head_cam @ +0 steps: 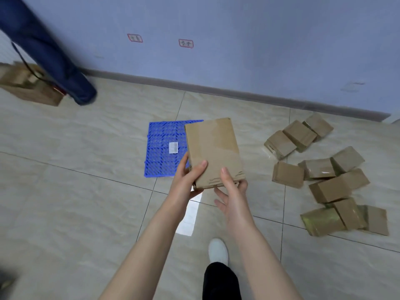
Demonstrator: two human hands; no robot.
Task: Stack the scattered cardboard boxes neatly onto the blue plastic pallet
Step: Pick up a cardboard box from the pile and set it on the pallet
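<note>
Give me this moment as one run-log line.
state: box held in air near pallet | left hand: grips box | right hand: grips box | pallet: no box visible on it | floor pile: at right

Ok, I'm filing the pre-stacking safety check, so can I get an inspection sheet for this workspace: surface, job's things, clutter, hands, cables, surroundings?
Surface: beige tiled floor, one bright reflection patch.
Job's things: blue plastic grid pallet flat on the floor, white label, no box seen on it; brown cardboard box held up, covering the pallet's right edge in view; scattered cardboard boxes heaped loosely at right.
Clutter: large cardboard carton far left by the wall.
Hands: left hand grips the box's near left corner; right hand holds its near right edge, thumb on top.
Cables: thin dark cord above the carton.
Surroundings: blue-grey wall, two red-bordered labels; another person's blue trouser leg.
</note>
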